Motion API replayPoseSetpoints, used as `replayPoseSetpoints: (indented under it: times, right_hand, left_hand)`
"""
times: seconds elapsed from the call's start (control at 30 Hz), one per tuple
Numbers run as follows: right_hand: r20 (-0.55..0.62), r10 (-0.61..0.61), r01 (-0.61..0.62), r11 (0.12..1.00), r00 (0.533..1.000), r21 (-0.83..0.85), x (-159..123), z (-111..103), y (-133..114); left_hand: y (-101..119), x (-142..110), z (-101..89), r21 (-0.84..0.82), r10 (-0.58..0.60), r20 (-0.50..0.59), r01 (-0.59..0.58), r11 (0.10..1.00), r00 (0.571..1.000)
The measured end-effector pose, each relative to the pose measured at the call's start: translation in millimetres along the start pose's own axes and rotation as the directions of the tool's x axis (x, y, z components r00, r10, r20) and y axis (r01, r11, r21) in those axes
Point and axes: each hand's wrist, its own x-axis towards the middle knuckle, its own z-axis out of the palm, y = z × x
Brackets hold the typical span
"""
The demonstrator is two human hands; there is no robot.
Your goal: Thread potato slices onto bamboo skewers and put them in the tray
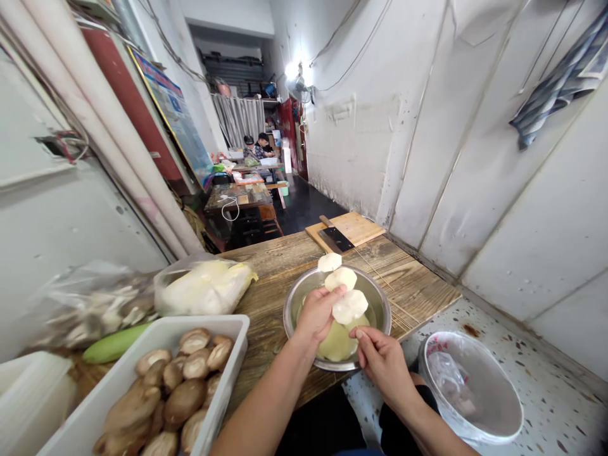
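Over a steel bowl [291, 316], my left hand [316, 315] pinches pale potato slices [350, 307] that stand in a row, three of them showing. The slices appear to be threaded on a thin bamboo skewer, mostly hidden behind them. My right hand [384, 366] is closed at the lower end of that skewer, thumb and forefinger pressed together just below the nearest slice. More potato slices [332, 345] lie in the water in the bowl, partly covered by my hands. Several loose bamboo skewers [403, 311] rest on the table right of the bowl.
A cleaver [338, 238] lies on a cutting board [363, 227] at the table's far end. To the left are a white crate [241, 329] of shiitake mushrooms [183, 402], bagged vegetables [204, 288] and a green gourd [114, 344]. A lined bin [498, 392] stands right; two people sit far back.
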Motion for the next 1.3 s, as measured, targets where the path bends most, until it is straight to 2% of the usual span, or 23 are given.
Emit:
replayPoseSetpoints:
  times: [0.23, 0.5, 0.6, 0.7, 0.77, 0.87, 0.93, 1.07, 1.13, 1.3]
  right_hand:
    - [0.013, 0.006, -0.007, 1.0, 1.0, 0.007, -1, 0, 1]
    - [-0.016, -0.013, 0.012, 0.999, 1.0, -0.032, -1, 2, -1]
    - [0.016, 0.074, -0.075, 0.992, 0.997, 0.104, -1, 2, -8]
    - [0.174, 0.208, -0.254, 0.915, 0.963, 0.314, 1, 0, -15]
    - [0.209, 0.23, -0.295, 0.877, 0.95, 0.379, 3, -1, -18]
    - [0.09, 0.187, -0.207, 0.905, 0.978, 0.372, 6, -2, -19]
    - [0.028, 0.143, -0.144, 0.924, 0.989, 0.354, 8, -1, -20]
    - [0.027, 0.065, -0.07, 0.943, 0.998, 0.325, 9, 5, -21]
    - [0.009, 0.043, -0.043, 0.948, 0.999, 0.315, 9, 8, -20]
    - [-0.058, 0.018, 0.001, 0.95, 0.998, 0.313, 6, 13, -15]
  left_hand:
    - [-1, 2, 1.9, -0.067, -0.01, -0.085, 0.004, 0.998, 0.996]
    - [-1, 2, 12.7, -0.153, -0.044, -0.155, 0.02, 0.988, 0.987]
    - [-6, 7, 11.1, -0.181, -0.037, -0.149, 0.009, 0.983, 0.988]
    - [-8, 13, 7.2, -0.221, -0.05, -0.091, 0.029, 0.975, 0.995]
    - [-7, 12, 5.7, -0.232, -0.059, -0.048, 0.047, 0.972, 0.997]
    - [-5, 3, 7.2, -0.193, -0.071, 0.027, 0.075, 0.978, 0.997]
    - [-7, -9, 11.2, -0.111, -0.097, 0.091, 0.107, 0.988, 0.991]
    - [-23, -32, 23.4, 0.033, -0.127, 0.177, 0.123, 0.992, 0.976]
    - [-32, -38, 28.7, 0.013, -0.123, 0.193, 0.123, 0.992, 0.974]
    - [-39, -38, 32.3, -0.084, -0.079, 0.144, 0.092, 0.992, 0.986]
